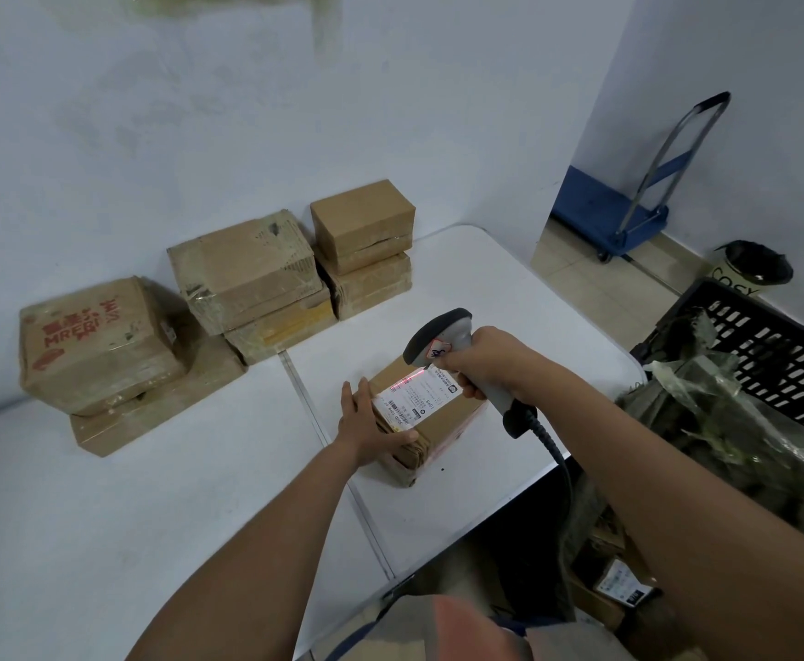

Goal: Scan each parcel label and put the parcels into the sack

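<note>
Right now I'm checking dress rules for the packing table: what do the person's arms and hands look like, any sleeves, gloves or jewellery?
Both forearms are bare up to the frame edge: no sleeves show. The left hand and right hand wear no gloves, and no rings, watch or wristband are visible.

A small brown cardboard parcel (431, 424) lay flat on the white bench (161, 493), turned cornerwise, between the two hands. Its white shipping label (416, 393) faced up, a red scan line across its far end. The left hand (366, 422) rested on its left edge; the right hand (481, 357) gripped a grey handheld scanner (443, 336) just above it. Beyond the hands, more brown parcels (247, 274) stood stacked against the wall. To the right of the right hand sagged a greenish sack (734, 422).
</note>
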`<state>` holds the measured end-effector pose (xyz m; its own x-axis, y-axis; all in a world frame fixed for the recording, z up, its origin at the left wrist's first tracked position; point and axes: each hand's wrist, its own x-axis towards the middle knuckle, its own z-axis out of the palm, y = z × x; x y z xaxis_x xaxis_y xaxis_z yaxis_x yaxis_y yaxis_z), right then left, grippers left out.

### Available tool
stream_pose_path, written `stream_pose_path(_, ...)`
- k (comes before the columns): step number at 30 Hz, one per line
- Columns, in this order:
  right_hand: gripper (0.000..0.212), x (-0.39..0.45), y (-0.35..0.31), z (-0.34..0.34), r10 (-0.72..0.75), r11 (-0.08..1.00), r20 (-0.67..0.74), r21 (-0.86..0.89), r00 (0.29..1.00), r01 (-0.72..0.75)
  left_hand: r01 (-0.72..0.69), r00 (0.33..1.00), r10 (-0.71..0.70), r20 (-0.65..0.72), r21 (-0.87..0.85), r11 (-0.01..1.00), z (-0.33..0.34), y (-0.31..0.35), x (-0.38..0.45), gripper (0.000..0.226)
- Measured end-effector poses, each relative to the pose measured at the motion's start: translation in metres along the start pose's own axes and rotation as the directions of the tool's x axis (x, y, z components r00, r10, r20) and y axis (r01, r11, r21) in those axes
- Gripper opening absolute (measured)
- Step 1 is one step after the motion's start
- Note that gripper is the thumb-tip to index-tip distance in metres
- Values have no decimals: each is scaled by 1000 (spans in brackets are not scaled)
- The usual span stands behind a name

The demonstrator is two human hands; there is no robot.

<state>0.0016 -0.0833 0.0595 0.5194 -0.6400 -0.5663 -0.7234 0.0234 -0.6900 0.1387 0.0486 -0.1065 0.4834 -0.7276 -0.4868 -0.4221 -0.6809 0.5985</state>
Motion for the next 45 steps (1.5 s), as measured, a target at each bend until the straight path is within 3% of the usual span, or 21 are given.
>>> stream_pose_path(8,21,5,7,0,6,999,-21,38,1000,-5,4,1000,-4,-14,-37,999,0,0,0,128)
stream_pose_path(13,27,18,33,-4,45,994,-119,108,992,-33,55,988,-98,-118,-322,945,-1,-10,-8,119)
stream_pose_path(17,33,36,61,-1,113,985,-204,149,972,-83,250,955,-298,3,-553,795,-2,-22,-14,123)
stream_pose_path(24,29,60,91,5,88,981,-141,184,986,-62,420,907,-317,278,-672,610,10,-21,-27,115)
stream_pose_path(27,30,61,98,9,77,971,-103,234,992,-51,397,917,-280,283,-712,579,15,-15,-26,105)
stream_pose_path(31,31,56,106,10,71,923,-24,380,997,-56,303,953,-208,220,-697,650,18,-9,-22,111)
stream_pose_path(35,39,54,121,4,82,873,15,481,997,-79,216,976,-169,139,-746,631,19,2,-17,93)
stream_pose_path(41,36,34,148,-13,106,847,-4,525,994,-88,169,984,-154,93,-760,627,31,24,-20,95)
stream_pose_path(45,30,10,179,-43,143,804,-143,594,979,-30,163,987,-107,123,-716,679,39,46,-25,106)
